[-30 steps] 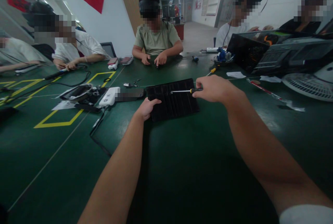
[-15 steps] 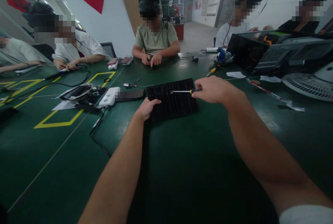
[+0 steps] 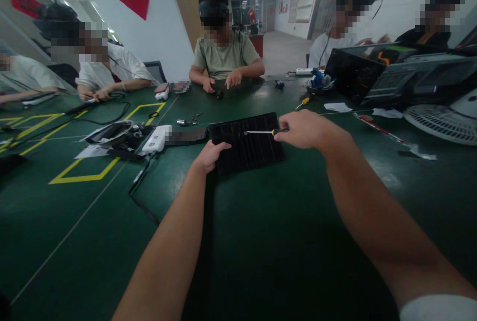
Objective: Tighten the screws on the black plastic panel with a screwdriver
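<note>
A flat black ribbed panel point(image 3: 253, 152) is tilted up in front of me over the green table. My left hand point(image 3: 211, 156) grips its left edge, thumb on the front face and the other fingers hidden behind. In my right hand point(image 3: 307, 128) is a screwdriver point(image 3: 261, 132) with a yellow and black handle, held level. Its bright shaft points left across the panel, and the tip lies over the upper middle of the face. Whether the tip touches the panel I cannot tell.
Left of the panel lie a white power bank point(image 3: 158, 138), a dark phone point(image 3: 186, 136) and a heap of black parts point(image 3: 115, 134). Another screwdriver point(image 3: 304, 101) rests beyond my right hand. A computer case point(image 3: 410, 75) and a white fan point(image 3: 443, 121) stand right. Co-workers sit around the table.
My hands, the panel and the screwdriver hold their places. Across the table, the co-worker opposite has lifted a hand away from a small dark object.
</note>
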{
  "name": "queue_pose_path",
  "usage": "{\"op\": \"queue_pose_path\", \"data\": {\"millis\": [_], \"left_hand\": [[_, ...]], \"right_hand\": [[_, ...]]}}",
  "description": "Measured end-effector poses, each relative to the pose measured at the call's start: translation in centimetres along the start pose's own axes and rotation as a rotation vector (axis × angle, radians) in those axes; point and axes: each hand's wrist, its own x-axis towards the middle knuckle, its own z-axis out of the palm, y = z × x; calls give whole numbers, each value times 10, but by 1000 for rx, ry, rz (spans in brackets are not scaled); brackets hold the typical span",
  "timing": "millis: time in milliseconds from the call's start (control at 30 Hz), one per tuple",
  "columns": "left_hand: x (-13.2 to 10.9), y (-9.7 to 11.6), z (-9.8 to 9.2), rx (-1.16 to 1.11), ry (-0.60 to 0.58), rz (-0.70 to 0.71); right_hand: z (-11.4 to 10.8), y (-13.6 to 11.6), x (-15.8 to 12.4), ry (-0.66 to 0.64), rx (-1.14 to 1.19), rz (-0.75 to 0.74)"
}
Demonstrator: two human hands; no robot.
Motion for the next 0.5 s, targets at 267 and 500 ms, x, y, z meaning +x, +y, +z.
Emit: {"op": "queue_pose_path", "data": {"millis": [267,500], "left_hand": [[-2,2,1,11,-12,1],[0,0,-1,29,-25,4]], "right_hand": [[-1,0,0,-30,-33,-4],[-3,1,0,-51,-46,-5]]}}
